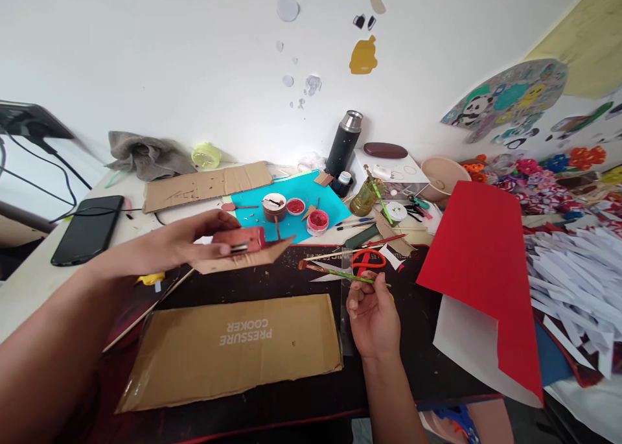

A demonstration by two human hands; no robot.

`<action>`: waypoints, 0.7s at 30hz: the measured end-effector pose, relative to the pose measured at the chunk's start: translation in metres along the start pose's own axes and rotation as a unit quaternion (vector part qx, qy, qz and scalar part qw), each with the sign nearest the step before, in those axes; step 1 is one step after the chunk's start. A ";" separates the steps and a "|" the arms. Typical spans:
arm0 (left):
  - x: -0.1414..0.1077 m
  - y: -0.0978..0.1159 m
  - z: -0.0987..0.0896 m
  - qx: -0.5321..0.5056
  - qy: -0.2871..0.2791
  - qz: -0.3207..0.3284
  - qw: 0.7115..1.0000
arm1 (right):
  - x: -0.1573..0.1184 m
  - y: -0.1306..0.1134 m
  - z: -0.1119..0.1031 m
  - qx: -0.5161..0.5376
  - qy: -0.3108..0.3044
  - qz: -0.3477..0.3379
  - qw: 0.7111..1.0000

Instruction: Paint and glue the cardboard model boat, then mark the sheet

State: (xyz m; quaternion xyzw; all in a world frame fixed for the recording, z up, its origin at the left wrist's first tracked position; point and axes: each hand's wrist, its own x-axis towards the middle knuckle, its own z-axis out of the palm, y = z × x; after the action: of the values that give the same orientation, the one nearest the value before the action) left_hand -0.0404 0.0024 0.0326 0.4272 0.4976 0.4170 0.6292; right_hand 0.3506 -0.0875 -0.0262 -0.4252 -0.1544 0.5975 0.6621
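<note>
My left hand [207, 236] grips a small red-painted block [243, 239] together with a piece of cardboard [243, 260] under it, raised above the dark mat. Between the fingers of my right hand [369, 301] is a green paintbrush [340, 273], its brown-stained bristles pointing left. Below both hands lies a flat cardboard sheet [233, 353] printed "PRESSURE COOKER". Open jars of red paint [317, 220] and a jar with a white lid [275, 205] stand on a blue sheet [253, 217]. Scissors with orange handles [370, 258] lie just behind the brush.
A black phone [87, 230] and grey cloth [146, 155] are at the left. A black flask [344, 142] stands by the wall, near a murky jar [363, 199]. Red paper [481, 256] and white paper strips [573, 288] fill the right side.
</note>
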 end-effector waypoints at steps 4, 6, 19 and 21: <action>-0.006 0.000 -0.024 -0.125 0.011 -0.048 0.991 | -0.001 -0.001 0.001 -0.002 0.007 0.008 1.000; -0.009 -0.002 -0.026 -0.187 -0.006 -0.034 0.982 | -0.001 -0.001 0.000 -0.003 0.015 0.006 1.000; -0.012 0.000 0.004 -0.358 -0.169 0.009 0.918 | -0.003 -0.004 0.004 0.002 0.061 0.039 0.997; -0.012 0.001 0.004 -0.357 -0.168 0.009 0.919 | -0.003 -0.004 0.004 0.003 0.062 0.040 0.997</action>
State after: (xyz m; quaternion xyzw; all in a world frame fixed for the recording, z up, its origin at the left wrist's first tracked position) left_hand -0.0382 -0.0097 0.0370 0.2428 0.1987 0.4944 0.8106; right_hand 0.3492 -0.0883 -0.0200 -0.4657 -0.0943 0.5964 0.6470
